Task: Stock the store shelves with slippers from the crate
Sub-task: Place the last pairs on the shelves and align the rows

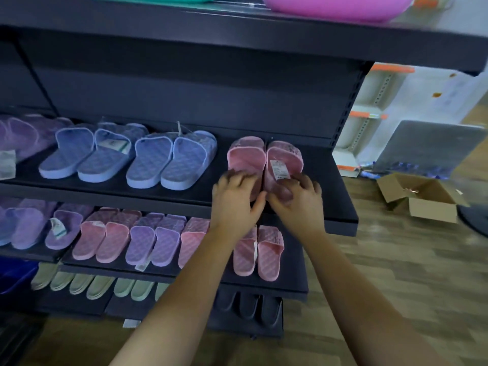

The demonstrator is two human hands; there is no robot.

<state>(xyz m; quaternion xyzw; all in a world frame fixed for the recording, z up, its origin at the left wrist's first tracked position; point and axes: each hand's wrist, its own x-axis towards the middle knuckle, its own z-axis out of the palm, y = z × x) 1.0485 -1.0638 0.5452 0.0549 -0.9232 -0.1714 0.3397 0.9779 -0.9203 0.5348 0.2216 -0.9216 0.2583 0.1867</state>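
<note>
A pair of pink slippers [264, 159] lies toes inward on the right end of the upper dark shelf [332, 186], with a price tag on the right one. My left hand [236, 202] holds the heel of the left slipper, fingers on top and thumb at its near edge. In the same way my right hand [297, 198] holds the heel of the right slipper. Both heels are partly hidden under my fingers.
Two blue slipper pairs [171, 162] and purple ones fill the shelf to the left. The lower shelf [293, 283] carries pink and purple pairs, with pale green and black ones below. An open cardboard box [422, 204] sits on the wooden floor at right. A pink basin [338, 6] sits on top.
</note>
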